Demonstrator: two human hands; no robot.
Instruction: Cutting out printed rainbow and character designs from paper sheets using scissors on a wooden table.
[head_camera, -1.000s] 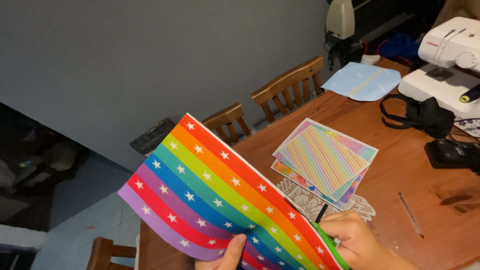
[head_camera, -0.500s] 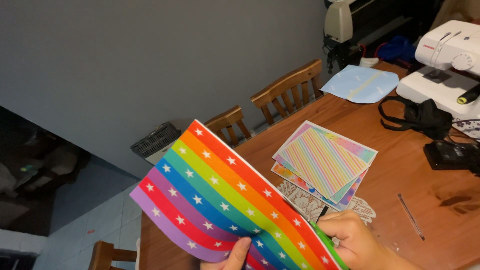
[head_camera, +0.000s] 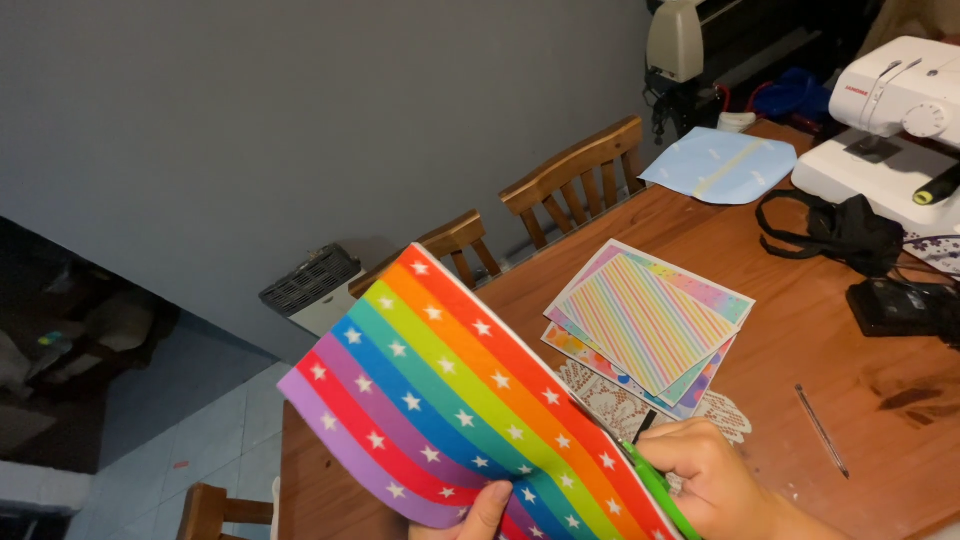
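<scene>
Rainbow-striped sheet with white stars: being held up above the worktop's near edge. The left hand is pinching its lower edge, thumb pressing on the front. The right hand is closing around green-handled scissors (blades hidden, so where they are sitting cannot be told) at the sheet's right edge. Stack of patterned papers is lying mid-worktop. Risk: the thin sheet flexing under the one-point grip, likely sending a cut crooked.
</scene>
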